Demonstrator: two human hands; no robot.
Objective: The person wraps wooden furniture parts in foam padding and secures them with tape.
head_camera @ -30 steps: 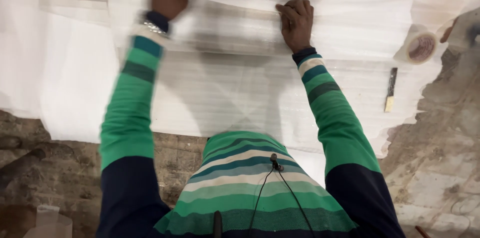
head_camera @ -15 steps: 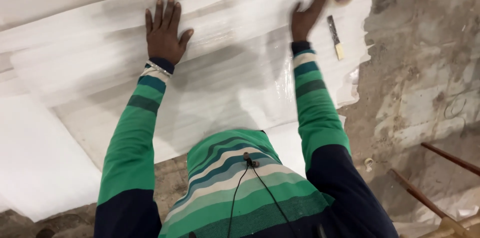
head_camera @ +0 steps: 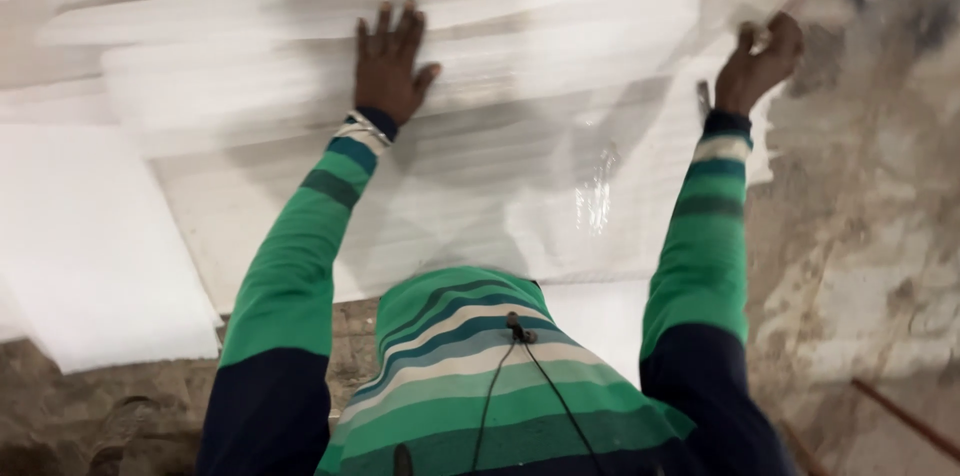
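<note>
Left hand [head_camera: 390, 61] open, pressed flat on the white foam sheet [head_camera: 480, 166]; right hand [head_camera: 762, 64] closed on its far right edge. Better to keep palm firm, pulling evenly.

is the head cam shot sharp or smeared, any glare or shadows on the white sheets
Head view: motion blur smears the white foam sheets and the far right corner; the left hand lies flat and fairly crisp, the right hand at the sheets' edge is softer; a bright glare streak shines near the middle; soft grey shadows fall under both arms.
</note>
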